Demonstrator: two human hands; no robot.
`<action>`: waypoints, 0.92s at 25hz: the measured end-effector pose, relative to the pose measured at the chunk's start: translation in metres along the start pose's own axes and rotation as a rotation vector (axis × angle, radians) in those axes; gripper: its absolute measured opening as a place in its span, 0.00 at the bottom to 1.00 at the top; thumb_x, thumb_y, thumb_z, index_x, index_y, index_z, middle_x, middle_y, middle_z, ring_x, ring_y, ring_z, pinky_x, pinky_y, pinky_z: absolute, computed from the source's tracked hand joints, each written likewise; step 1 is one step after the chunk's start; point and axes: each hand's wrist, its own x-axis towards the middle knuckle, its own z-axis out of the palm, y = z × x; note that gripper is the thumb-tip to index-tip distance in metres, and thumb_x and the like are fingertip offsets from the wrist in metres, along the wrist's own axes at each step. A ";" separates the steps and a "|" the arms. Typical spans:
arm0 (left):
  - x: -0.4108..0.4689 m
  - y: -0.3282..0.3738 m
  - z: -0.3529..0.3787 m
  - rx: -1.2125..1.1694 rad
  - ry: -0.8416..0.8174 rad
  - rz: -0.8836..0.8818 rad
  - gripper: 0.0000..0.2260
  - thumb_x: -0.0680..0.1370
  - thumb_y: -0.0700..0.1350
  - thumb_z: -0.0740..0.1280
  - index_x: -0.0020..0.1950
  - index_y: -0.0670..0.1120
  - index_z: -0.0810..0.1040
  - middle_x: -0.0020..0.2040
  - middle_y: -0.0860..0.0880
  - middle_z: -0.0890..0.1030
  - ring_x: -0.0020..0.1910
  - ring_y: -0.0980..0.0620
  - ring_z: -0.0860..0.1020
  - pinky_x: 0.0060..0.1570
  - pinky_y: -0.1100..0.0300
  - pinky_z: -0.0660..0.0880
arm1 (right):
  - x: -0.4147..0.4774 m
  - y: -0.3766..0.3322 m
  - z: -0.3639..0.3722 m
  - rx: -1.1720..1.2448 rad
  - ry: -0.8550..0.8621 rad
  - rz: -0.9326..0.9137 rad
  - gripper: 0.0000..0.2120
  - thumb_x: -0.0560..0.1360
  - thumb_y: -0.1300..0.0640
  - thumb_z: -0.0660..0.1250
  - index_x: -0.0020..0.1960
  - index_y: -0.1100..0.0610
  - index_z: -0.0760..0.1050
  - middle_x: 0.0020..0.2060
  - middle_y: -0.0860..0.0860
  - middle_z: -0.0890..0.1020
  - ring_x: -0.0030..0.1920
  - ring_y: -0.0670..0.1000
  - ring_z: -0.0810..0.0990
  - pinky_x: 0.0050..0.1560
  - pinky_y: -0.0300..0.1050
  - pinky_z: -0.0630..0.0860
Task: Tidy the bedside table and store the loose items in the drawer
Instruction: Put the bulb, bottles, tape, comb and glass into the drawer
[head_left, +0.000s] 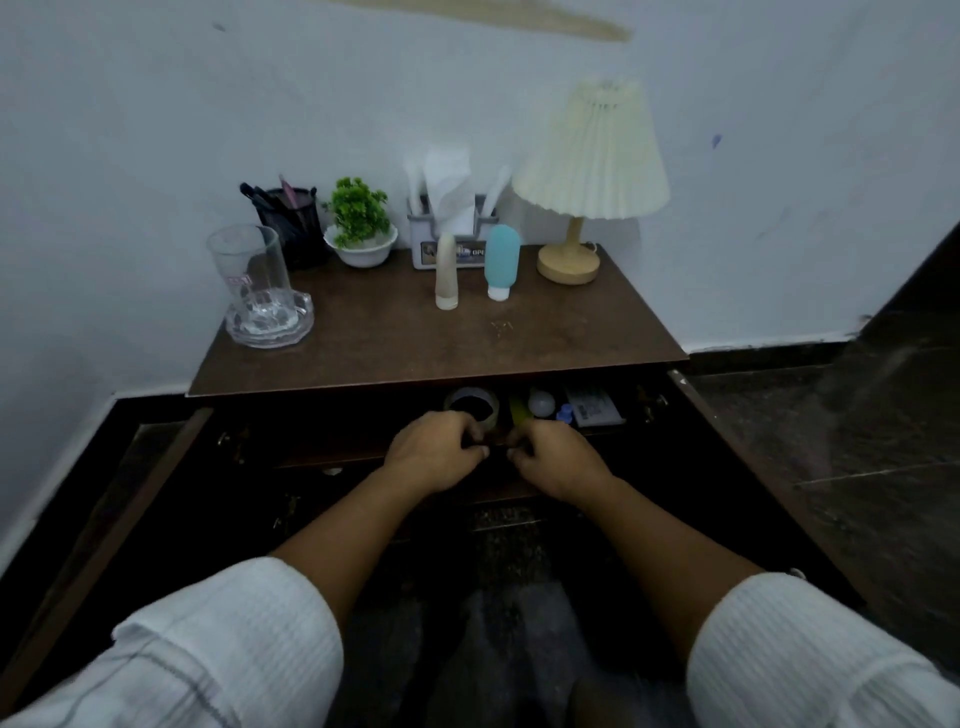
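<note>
The brown bedside table (384, 343) stands against the wall, and its drawer (322, 457) is pulled partly out below the top. Inside the drawer lie a roll of tape (475, 405), a yellow item (518, 410), a small white bulb-like object (542, 402) and a white packet (592, 405). My left hand (434, 451) and my right hand (558, 457) sit side by side at the middle of the drawer's front edge, fingers curled over it. On the top stand a cream tube (447, 271) and a blue bottle (502, 262), both cap down.
At the back of the top are a pen holder (291, 223), a small potted plant (359, 223), a tissue organiser (452, 218) and a lamp (589, 171). A glass tumbler (249, 270) stands in a glass ashtray (270, 319) at the left edge. Cabinet doors (98, 540) hang open at both sides.
</note>
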 end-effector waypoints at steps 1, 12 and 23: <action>-0.006 0.005 -0.012 -0.012 0.015 0.022 0.11 0.75 0.58 0.69 0.54 0.57 0.81 0.54 0.52 0.83 0.53 0.50 0.81 0.52 0.53 0.79 | -0.003 -0.008 -0.012 0.017 0.008 -0.020 0.09 0.78 0.50 0.66 0.55 0.52 0.80 0.49 0.51 0.84 0.49 0.54 0.83 0.48 0.51 0.81; 0.031 0.002 -0.098 -0.266 0.435 -0.048 0.16 0.75 0.57 0.71 0.58 0.50 0.79 0.58 0.49 0.80 0.57 0.49 0.79 0.55 0.54 0.76 | 0.046 -0.049 -0.116 0.396 0.377 0.012 0.15 0.76 0.51 0.72 0.61 0.54 0.78 0.48 0.48 0.80 0.51 0.48 0.79 0.48 0.42 0.73; 0.127 -0.008 -0.083 -0.284 0.618 -0.098 0.21 0.73 0.60 0.71 0.62 0.51 0.77 0.60 0.50 0.81 0.60 0.48 0.79 0.54 0.52 0.76 | 0.149 -0.043 -0.096 0.448 0.436 0.071 0.25 0.74 0.47 0.74 0.66 0.54 0.72 0.61 0.51 0.80 0.58 0.52 0.80 0.54 0.51 0.80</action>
